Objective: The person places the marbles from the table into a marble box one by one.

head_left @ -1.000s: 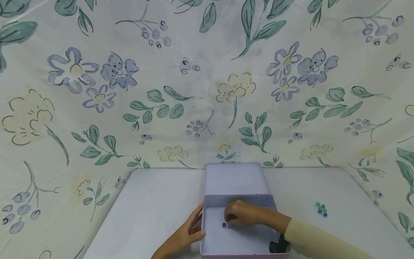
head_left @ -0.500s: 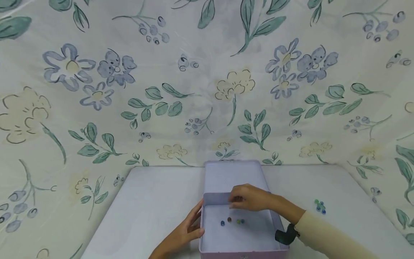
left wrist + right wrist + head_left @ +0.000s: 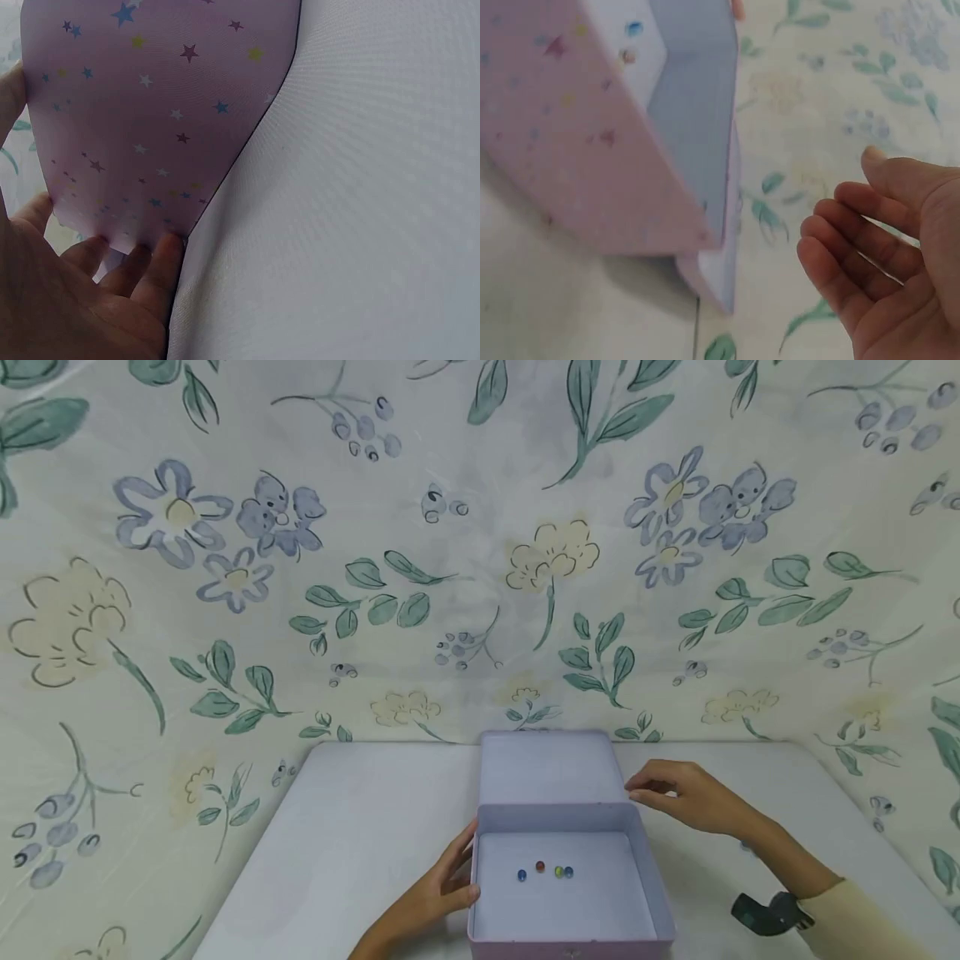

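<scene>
A lilac box stands with its lid folded back. On its floor lie several small marbles: a dark blue marble, a reddish-brown marble, a yellow-green marble and a second blue marble beside it. My left hand rests against the box's left side; the left wrist view shows its fingertips touching the star-printed wall. My right hand hovers just right of the lid hinge, fingers loosely bent and holding nothing, as the right wrist view of that hand shows.
The white table extends on both sides of the box. A bluish marble peeks out by my right forearm, which covers the area around it. Floral cloth hangs behind the table and along its sides. A dark wrist camera sits at my right sleeve.
My right hand has risen from the box floor and moved out to the right, leaving reddish-brown, yellow-green and blue marbles in view beside the dark blue one. My left hand stays at the box.
</scene>
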Motion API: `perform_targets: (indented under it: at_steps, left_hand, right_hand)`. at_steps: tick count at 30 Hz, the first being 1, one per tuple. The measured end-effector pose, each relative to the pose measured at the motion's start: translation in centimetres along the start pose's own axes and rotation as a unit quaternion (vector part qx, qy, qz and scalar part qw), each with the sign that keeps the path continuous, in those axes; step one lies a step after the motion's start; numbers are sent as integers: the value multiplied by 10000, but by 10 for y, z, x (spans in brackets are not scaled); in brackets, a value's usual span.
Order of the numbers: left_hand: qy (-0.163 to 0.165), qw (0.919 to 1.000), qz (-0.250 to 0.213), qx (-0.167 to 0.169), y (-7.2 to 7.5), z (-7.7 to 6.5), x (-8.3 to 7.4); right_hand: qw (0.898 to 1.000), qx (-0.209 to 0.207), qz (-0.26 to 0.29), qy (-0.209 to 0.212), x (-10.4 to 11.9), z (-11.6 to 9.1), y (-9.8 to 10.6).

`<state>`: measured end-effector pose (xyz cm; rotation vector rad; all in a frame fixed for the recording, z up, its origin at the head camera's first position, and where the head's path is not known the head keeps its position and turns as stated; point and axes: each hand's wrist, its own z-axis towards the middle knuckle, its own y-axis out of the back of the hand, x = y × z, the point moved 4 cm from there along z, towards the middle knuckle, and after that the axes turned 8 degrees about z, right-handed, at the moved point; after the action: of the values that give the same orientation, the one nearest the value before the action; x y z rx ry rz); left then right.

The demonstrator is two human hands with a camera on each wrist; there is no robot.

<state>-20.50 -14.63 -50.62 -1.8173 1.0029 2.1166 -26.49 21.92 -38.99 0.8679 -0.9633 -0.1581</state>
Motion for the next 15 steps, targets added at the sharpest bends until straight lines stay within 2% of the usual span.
perform_targets:
  at_steps: [6,10,15]
  left_hand:
    - [138,9999,13,-11,-1,-5,3]
    - [92,10000,-30,-4,0,-5,2]
    - [57,10000,-32,-21,-1,-1,0]
  right_hand:
    - [9981,-462,-105,-385,-25,-35,21]
    - [9929,-920,-314,-692,-45,-52,37]
    - [9767,-1264,-592,-1629,-77,-77,50]
